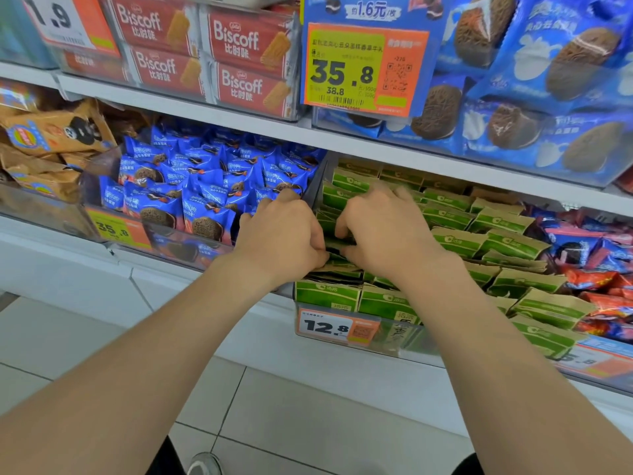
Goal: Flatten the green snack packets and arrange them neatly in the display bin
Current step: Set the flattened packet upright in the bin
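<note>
green packets [507,242]: fill the display bin [407,341] on the lower shelf, some upright in front, many leaning at the right
left hand [284,234]: at the bin's left end, fingers curled down, pinching packets
right hand [383,231]: just beside it, fingers curled round packets
price tag [325,325]: on the bin's front
blue cookie packets [191,186]: next bin left
biscoff boxes [239,46]: shelf above

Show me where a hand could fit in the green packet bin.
Only a small dark gap between the left hand and right hand, beside the divider. Elsewhere green packets fill the bin, piled askew toward the right.
</note>
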Demonstrator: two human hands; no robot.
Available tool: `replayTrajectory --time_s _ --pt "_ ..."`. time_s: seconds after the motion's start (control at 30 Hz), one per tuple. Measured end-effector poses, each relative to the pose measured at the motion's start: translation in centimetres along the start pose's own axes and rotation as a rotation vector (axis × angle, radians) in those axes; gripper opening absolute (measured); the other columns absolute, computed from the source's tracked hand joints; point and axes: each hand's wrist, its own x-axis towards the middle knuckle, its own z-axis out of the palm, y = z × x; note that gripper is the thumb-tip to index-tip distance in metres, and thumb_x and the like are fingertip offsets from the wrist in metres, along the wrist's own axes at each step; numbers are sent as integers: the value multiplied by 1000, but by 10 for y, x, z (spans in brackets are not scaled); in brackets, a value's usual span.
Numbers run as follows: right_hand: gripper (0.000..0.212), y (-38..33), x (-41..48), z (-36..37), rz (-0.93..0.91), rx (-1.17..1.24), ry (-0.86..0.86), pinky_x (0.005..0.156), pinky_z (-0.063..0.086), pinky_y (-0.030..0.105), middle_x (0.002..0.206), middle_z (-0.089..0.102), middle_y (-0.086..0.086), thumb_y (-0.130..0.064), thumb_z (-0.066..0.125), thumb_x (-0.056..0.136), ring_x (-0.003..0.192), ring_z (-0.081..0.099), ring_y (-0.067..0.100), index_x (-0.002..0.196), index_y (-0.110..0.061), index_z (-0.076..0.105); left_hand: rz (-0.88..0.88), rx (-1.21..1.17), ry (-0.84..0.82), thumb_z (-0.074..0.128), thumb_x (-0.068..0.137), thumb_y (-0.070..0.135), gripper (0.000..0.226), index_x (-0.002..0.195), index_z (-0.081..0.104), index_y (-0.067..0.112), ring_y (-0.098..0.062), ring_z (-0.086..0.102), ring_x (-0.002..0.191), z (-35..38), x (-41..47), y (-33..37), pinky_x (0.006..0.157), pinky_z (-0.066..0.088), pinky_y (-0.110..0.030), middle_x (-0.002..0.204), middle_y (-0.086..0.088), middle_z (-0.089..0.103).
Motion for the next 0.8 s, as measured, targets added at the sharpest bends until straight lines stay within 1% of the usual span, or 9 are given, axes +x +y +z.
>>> replayTrajectory --time_s 0.1,0.23,0.33,0.43,0.5,0.53,0.6,0.67,0.8 --pt "22 0 1 -3 -74 4 -44 98 37 46 109 68 -2 -32 76 91 123 47 29 112 -36 78 17 -14 13 84 81 42 5 84 81 42 -30 57 107 3 1 -2 88 53 -52 106 4 44" --pt "15 -2 6 5 21 58 -15 102 46 45 101 72 0 -24 72 94 107 64 30 103 -33 79 62 -61 42 82 80 38 3 82 82 40 -29 60 102 7 2 -5 87 56 -49 105 1 51" --pt "18 -1 11 12 181 132 117 78 59 44 97 71 7 -11 67 95 91 69 35 106 -23 73 66 -42 53 79 85 35 3 85 82 36 -25 62 100 8 1 -4 83 53 -39 109 1 54" --pt "36 0 14 17 158 210 150 61 54 39 95 69 9 -9 69 93 80 68 35 123 -20 52 62 -6 75 74 89 29 13 95 83 36 -27 63 101 7 1 -5 77 46 -34 114 1 56" --pt "51 -2 14 19 98 255 57 60 55 39 98 69 8 -17 79 90 81 68 34 129 -20 46 66 20 70 69 91 25 23 104 82 38 -30 63 105 6 1 -6 79 47 -36 118 -1 57" --pt "48 -2 15 21 90 238 -2 64 56 40 104 70 8 -22 80 91 89 69 34 130 -20 52 66 47 52 67 92 25 26 109 80 39 -33 62 108 6 1 -5 82 49 -39 121 -3 56" --pt "31 -1 19 29 103 172 -85 70 54 39 115 71 8 -24 75 97 102 69 33 126 -23 68 42 146 -18 62 96 27 29 120 76 34 -39 56 121 6 0 -1 94 48 -50 133 -8 49" --pt "27 2 22 34 120 210 -120 71 53 37 114 72 6 -15 68 100 101 69 32 124 -27 73 7 249 -99 57 100 30 29 125 71 26 -44 42 132 7 1 4 104 41 -59 144 -12 37" --pt "29 10 30 32 174 325 -146 61 42 32 77 62 -2 -12 63 100 77 62 26 80 -31 70 -48 263 -160 56 101 30 25 121 69 26 -44 31 133 7 7 6 108 29 -64 147 -11 27"
